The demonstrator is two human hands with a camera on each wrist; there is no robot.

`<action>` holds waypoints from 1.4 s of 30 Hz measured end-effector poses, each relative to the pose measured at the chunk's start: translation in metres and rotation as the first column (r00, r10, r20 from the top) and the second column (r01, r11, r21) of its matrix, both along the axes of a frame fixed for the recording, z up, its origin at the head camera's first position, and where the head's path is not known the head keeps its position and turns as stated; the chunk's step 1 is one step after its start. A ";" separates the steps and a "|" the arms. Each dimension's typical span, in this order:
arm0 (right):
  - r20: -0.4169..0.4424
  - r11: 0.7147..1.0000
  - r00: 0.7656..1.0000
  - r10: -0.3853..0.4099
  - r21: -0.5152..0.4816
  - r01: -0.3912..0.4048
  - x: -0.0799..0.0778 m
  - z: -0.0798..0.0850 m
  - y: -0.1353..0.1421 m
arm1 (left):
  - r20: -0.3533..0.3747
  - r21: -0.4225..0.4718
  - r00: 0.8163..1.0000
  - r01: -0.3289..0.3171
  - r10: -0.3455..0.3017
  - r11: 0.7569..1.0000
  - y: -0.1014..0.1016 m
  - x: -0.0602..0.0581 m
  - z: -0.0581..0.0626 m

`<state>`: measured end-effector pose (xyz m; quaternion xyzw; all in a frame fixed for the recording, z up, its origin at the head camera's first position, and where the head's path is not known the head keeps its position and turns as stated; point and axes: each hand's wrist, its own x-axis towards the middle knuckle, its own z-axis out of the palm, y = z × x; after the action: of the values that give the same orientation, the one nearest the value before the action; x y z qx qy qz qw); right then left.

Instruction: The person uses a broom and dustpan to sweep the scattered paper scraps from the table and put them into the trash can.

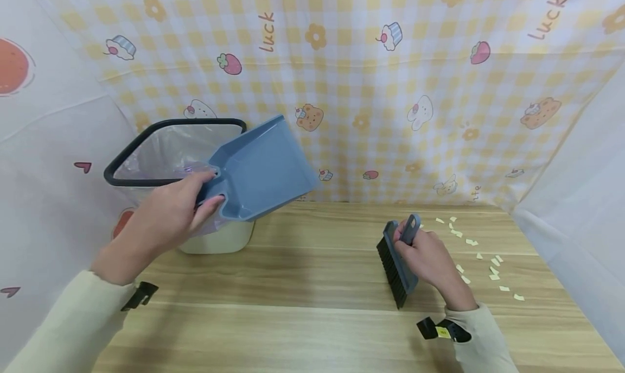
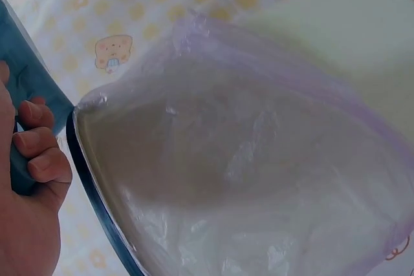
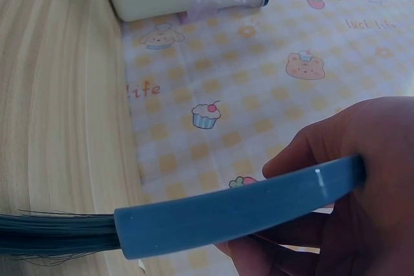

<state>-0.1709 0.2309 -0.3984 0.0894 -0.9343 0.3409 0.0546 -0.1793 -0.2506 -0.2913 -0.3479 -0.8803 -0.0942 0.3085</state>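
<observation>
Dustpan (image 1: 268, 169), centre of the head view: smooth plastic is seen, finished with a soft sheen.
Brush (image 3: 239, 208), lower right: smooth plastic, marked by a small glossy highlight.
Bristles (image 3: 52, 234): fine, stiff-looking strands, roughly ended.
Bin (image 1: 222, 240), left: smooth, pale plastic is shown, edged by a dark rim (image 1: 195, 121).
Liner (image 2: 226, 159): thin, translucent plastic film, creased and glossy.
Scraps (image 1: 504, 289), right: matt and paper-like.
Tabletop (image 1: 317, 275), bottom: wood-grained, smooth, faintly lit by reflection.
Backdrop (image 1: 342, 90), top: printed cloth, matt, lightly wrinkled.
Sleeves (image 1: 73, 318), lower corners: matt cloth.
</observation>
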 end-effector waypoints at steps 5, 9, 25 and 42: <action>-0.002 1.000 1.000 0.001 0.000 -0.001 0.000 0.000 0.000 | -0.010 -0.010 1.000 0.015 -0.015 1.000 0.006 0.000 -0.006; -0.005 1.000 1.000 0.004 0.002 -0.004 0.000 0.000 0.000 | -0.024 -0.008 1.000 0.019 -0.019 1.000 0.009 -0.002 -0.014; -0.014 1.000 1.000 0.005 0.010 -0.004 -0.002 -0.002 0.002 | 0.012 0.068 0.996 0.083 -0.084 0.994 0.038 -0.013 -0.059; -0.021 1.000 1.000 0.008 0.010 -0.008 -0.002 -0.002 0.002 | 0.064 0.117 0.989 0.125 -0.133 0.985 0.060 -0.023 -0.093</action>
<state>-0.1732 0.2328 -0.4000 0.0971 -0.9349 0.3355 0.0625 -0.2020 -0.1906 -0.3840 -0.3828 -0.8596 -0.1760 0.2892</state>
